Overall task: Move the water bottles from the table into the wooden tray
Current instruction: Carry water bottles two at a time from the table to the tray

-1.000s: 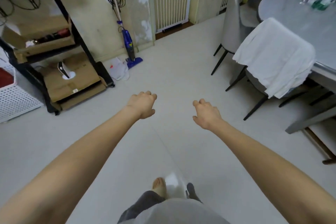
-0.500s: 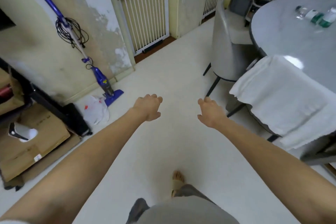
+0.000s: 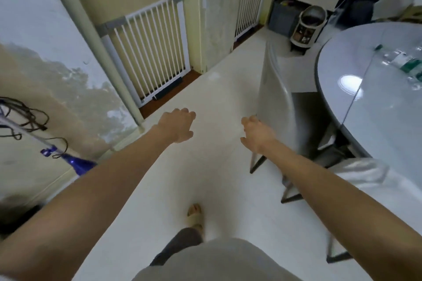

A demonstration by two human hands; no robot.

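Clear water bottles (image 3: 405, 61) with green-and-white labels lie on the round grey table (image 3: 338, 70) at the right edge. My left hand (image 3: 179, 124) reaches forward over the floor, empty, fingers loosely curled. Held out beside it, my right hand (image 3: 257, 136) is empty too, fingers apart, just left of a grey chair back. Both hands are far from the bottles. No wooden tray is in view.
A grey chair (image 3: 275, 102) stands at the table, with a white cloth (image 3: 363, 172) over a second chair nearer me. White gates (image 3: 151, 51) close two doorways ahead. A blue vacuum (image 3: 75, 163) leans at the left wall. A small round stand (image 3: 307, 27) sits beyond the table.
The view has swung right and forward: the shelf and boxes have left the frame, the table and chair are closer. Both hands stay held out, empty.
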